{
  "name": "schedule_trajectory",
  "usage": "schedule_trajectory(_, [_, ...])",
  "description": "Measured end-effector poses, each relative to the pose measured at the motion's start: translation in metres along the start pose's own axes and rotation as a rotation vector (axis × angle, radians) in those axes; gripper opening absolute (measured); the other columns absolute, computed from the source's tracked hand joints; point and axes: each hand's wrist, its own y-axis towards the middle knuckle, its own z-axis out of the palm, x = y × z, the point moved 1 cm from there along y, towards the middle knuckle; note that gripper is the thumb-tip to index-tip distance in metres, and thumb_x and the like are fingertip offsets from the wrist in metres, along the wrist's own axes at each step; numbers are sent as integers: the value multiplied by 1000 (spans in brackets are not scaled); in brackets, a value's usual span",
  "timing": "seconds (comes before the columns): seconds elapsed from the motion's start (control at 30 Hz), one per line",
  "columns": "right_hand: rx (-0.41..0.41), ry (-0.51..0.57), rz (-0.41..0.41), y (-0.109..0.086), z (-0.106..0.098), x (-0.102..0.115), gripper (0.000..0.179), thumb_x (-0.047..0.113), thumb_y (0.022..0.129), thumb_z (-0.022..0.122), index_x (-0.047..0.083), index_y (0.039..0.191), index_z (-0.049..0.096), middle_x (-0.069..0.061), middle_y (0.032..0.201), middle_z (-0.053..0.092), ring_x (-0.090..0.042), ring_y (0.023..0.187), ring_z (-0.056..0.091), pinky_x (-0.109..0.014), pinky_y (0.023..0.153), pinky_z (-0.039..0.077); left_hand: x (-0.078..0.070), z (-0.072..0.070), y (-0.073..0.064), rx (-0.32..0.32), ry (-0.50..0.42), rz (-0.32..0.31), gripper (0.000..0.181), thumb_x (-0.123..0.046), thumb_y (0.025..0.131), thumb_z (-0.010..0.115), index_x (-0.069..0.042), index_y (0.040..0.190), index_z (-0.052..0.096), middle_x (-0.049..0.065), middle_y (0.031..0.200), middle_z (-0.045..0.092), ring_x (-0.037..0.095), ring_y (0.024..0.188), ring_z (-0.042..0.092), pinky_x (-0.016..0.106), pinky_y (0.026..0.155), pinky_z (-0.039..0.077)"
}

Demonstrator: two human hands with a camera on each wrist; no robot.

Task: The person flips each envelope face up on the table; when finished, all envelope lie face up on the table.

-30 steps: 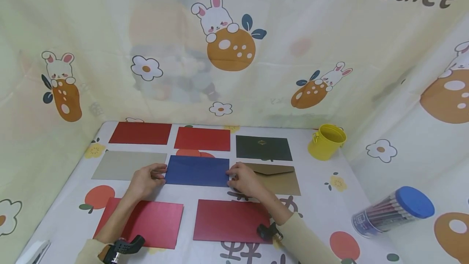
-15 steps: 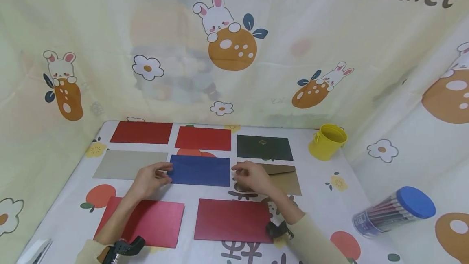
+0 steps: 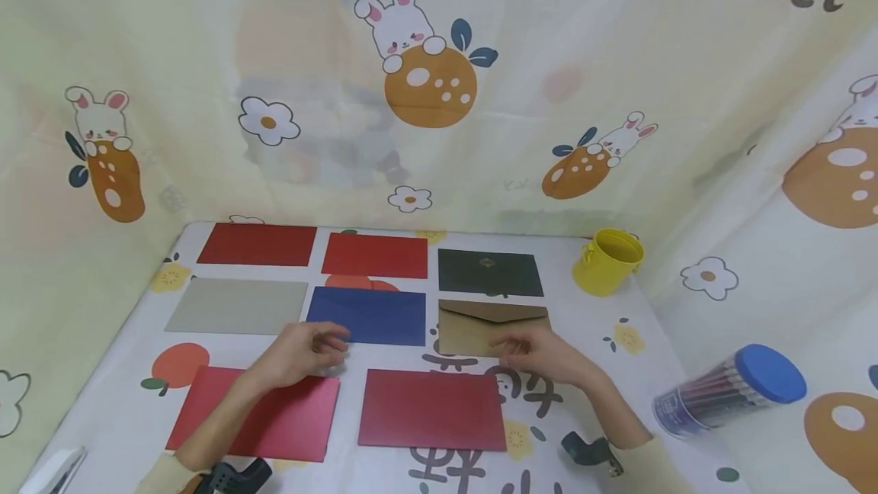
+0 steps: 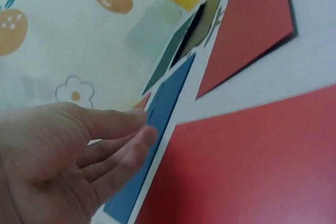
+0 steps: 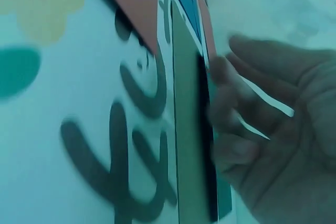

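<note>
At the middle of the worktop, a blue envelope lies flat, with a brown envelope at its 3 o'clock. Left hand: fingers loosely bent, gripping nothing, positioned at the 8 o'clock corner of the blue envelope; contact cannot be determined. Right hand: fingers relaxed, nothing held, overlapping the 4 o'clock corner of the brown envelope in the head view; contact likewise cannot be determined. Relative to the brown envelope, a yellow bucket stands at 2 o'clock.
</note>
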Motion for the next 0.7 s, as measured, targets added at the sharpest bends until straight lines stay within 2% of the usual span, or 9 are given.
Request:
schedule_trajectory(0.13, [119,106,81,-17,-2,-11,40,25,96,69,14,134,63,-2,106,73,-22,91,66,-33,79,55,-5,9,4,97,-31,5,39,-10,90,75,-4,128,66,6,105,74,20,97,71,23,74,57])
schedule_trajectory(0.27, [190,206,118,-26,-1,-17,43,26,97,68,16,138,59,-4,114,73,-24,100,68,-34,86,53,-9,16,5,157,-10,6,40,-11,89,76,-5,128,67,2,104,75,18,99,72,23,77,55])
schedule_trajectory(0.5, [230,299,94,-30,3,-21,43,22,98,65,18,140,57,-7,121,72,-27,106,68,-35,83,55,-15,21,3,174,23,21,39,-11,89,76,-5,127,68,0,103,76,14,98,72,24,78,55])
schedule_trajectory(0.7, [229,308,72,-30,5,-22,43,23,99,65,18,140,57,-7,122,72,-30,99,67,-39,74,58,-17,24,6,197,26,15,39,-12,89,76,-5,128,67,-1,101,77,14,97,73,26,79,55])
